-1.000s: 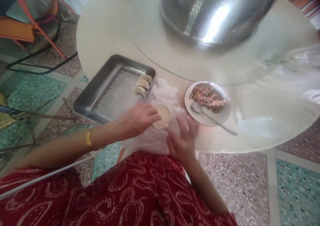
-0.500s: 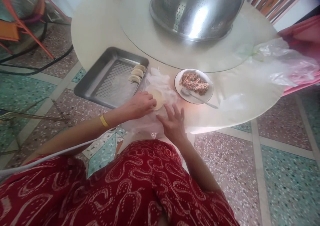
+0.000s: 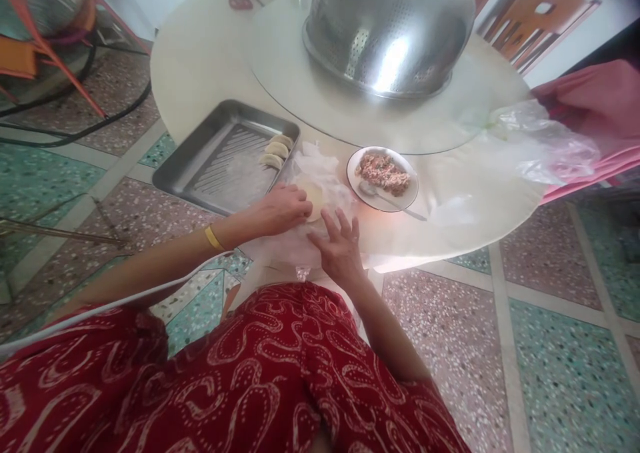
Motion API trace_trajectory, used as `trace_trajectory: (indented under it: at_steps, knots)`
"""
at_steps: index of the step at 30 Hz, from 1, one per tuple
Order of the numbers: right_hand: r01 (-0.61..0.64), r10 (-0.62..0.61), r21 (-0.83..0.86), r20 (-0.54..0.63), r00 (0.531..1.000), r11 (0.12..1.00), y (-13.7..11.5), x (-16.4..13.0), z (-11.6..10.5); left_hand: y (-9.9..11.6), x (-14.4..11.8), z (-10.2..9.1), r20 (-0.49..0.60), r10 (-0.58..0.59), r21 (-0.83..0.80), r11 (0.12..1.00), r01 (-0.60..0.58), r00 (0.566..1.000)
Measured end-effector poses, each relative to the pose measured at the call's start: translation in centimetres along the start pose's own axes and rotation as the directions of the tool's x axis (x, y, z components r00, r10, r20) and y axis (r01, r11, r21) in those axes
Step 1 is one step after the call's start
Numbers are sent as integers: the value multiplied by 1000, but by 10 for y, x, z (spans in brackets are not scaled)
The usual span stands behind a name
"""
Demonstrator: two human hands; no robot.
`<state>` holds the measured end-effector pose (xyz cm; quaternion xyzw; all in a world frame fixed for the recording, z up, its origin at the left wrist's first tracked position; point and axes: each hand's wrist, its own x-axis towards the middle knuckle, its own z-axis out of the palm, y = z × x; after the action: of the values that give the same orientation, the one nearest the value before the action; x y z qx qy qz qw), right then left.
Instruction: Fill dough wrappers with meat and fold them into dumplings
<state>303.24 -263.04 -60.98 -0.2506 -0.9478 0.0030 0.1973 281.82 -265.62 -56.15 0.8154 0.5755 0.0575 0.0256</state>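
A pale round dumpling wrapper (image 3: pixel 315 201) lies on a crumpled clear plastic bag (image 3: pixel 315 163) near the table's front edge. My left hand (image 3: pixel 287 209), a yellow band at its wrist, curls its fingers closed at the wrapper's left edge; the fingertips are partly hidden. At the wrapper's lower right, my right hand (image 3: pixel 341 246) is open with fingers spread, holding nothing. To the right, a white dark-rimmed plate (image 3: pixel 411 203) bears minced filling (image 3: pixel 384 171) and a metal spoon (image 3: pixel 395 203). Several folded dumplings (image 3: pixel 277 151) sit in a row at the right side of a dark baking tray (image 3: pixel 173 166).
A perforated metal dome cover (image 3: pixel 390 33) stands on the glass turntable (image 3: pixel 280 59) at the back. Red-handled scissors (image 3: pixel 241 1) lie at the far left. Plastic bags (image 3: pixel 545 139) hang over the right edge. A white cable (image 3: pixel 125 297) crosses my left forearm.
The camera view has tilted up slightly, showing more of the dome's top. My hands keep nearly the same places around the wrapper, the left still at its edge.
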Motion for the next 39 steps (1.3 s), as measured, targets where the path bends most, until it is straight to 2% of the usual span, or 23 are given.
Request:
trace_trajectory:
  at_steps: [10,21,31,39]
  knots:
    - [8,-8,-2,-16,1000,1000,1,1,-1,-4,1,2,-24,36,-7,999,-36,999]
    - [15,-15,-21,-9,1000,1000,1,-1,0,8,4,-2,-39,18,53,998,-16,999]
    - [-10,9,43,41,999,999,2,1,-2,-5,10,1,9,59,-50,997,-58,998]
    - [-31,34,43,-67,997,999,7,12,-7,-9,15,-7,61,-12,-140,990,20,998]
